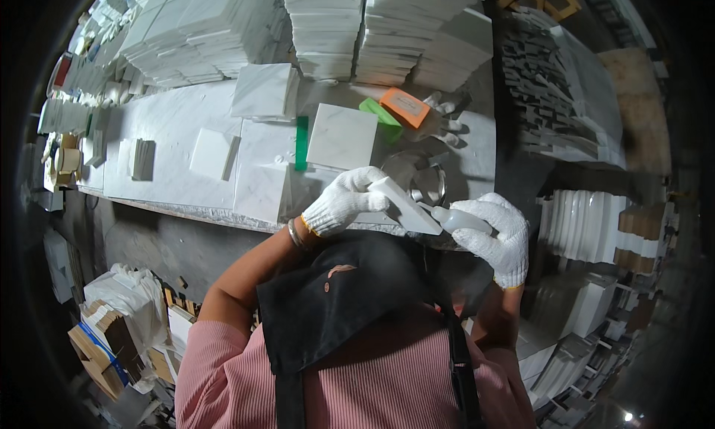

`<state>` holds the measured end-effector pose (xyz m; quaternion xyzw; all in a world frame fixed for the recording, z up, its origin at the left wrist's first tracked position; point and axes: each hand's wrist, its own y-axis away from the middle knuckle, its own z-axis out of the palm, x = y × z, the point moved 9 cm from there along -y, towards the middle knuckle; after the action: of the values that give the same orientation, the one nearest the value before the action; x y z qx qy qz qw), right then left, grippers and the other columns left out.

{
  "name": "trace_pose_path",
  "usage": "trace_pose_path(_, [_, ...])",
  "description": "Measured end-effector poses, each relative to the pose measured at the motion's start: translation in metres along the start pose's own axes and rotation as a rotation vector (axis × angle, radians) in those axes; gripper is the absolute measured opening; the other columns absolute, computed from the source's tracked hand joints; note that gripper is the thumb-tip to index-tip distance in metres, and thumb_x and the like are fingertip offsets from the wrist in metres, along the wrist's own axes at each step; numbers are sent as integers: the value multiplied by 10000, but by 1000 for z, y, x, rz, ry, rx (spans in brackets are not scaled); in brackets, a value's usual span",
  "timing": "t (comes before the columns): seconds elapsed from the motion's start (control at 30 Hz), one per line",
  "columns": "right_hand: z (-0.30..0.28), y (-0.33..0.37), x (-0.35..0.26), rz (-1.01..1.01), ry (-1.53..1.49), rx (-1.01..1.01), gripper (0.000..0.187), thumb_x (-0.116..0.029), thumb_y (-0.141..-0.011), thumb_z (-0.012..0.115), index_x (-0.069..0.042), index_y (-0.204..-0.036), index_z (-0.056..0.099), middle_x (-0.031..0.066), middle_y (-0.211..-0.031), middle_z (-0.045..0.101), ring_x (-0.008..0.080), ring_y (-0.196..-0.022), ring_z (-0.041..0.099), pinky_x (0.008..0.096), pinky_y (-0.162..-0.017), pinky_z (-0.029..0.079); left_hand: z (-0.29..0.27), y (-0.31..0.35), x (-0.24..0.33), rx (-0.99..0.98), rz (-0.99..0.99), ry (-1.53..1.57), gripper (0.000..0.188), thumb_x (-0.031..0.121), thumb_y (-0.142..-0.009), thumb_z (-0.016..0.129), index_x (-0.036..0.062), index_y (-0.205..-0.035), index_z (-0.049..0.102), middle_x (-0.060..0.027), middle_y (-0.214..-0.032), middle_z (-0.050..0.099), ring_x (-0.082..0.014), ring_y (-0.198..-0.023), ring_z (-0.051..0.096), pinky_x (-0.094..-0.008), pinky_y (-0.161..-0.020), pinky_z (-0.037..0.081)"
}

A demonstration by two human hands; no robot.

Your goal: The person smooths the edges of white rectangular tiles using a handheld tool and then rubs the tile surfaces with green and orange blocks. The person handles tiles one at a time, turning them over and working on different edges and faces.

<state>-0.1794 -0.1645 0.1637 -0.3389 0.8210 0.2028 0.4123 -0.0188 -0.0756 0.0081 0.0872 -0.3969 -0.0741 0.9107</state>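
My left hand (341, 203), in a white knit glove, grips a white marble tile (407, 207) by its left end, holding it tilted with the narrow edge up. My right hand (500, 235), gloved the same way, is closed around a small translucent squeeze bottle (463, 220). The bottle's tip points left and meets or nearly meets the right end of the tile; I cannot tell which. Just beyond the tile, a shiny round metal dish (429, 182) sits on the bench. A square grey-veined tile (342, 136) lies farther off, ahead of my left hand.
On the bench (167, 124) lie a green strip (302, 143), a green block (382, 119), an orange box (404, 107) and spare white gloves (450, 124). Tall tile stacks (324, 30) line the back. More slabs (577, 220) stand at the right; cartons (104, 347) sit lower left.
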Motion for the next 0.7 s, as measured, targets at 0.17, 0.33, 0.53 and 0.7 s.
trace_pose_path(0.17, [0, -2, -10, -28, 70, 16, 321, -134, -683, 787, -13, -977, 748, 77, -795, 640, 185, -715, 607, 300, -658, 470, 2, 0, 2, 1, 3, -3, 412, 231, -752, 854, 36, -1052, 650, -27, -1013, 677, -129, -944, 622, -282, -876, 481])
trace_pose_path(0.33, [-1, -3, -11, -78, 102, 48, 303, -132, -689, 786, -12, -964, 749, 83, -776, 635, 192, -706, 603, 304, -651, 465, -4, -2, -3, 9, 10, -46, 407, 231, -771, 840, 23, -1057, 639, -47, -981, 703, -147, -923, 655, -287, -864, 503])
trace_pose_path(0.53, [0, -4, -12, -107, 133, 33, 302, -129, -687, 791, -11, -962, 747, 89, -778, 638, 201, -700, 604, 304, -647, 465, -5, -4, -5, 6, 23, -16, 388, 217, -795, 823, 18, -1067, 632, -67, -999, 703, -159, -935, 660, -312, -878, 515])
trace_pose_path(0.7, [0, -4, -14, -110, 141, 29, 304, -132, -688, 794, -11, -963, 748, 90, -778, 639, 204, -698, 605, 304, -647, 467, -9, -4, -8, 11, 19, -25, 391, 208, -796, 823, 16, -1079, 632, -66, -999, 699, -160, -933, 659, -318, -878, 519])
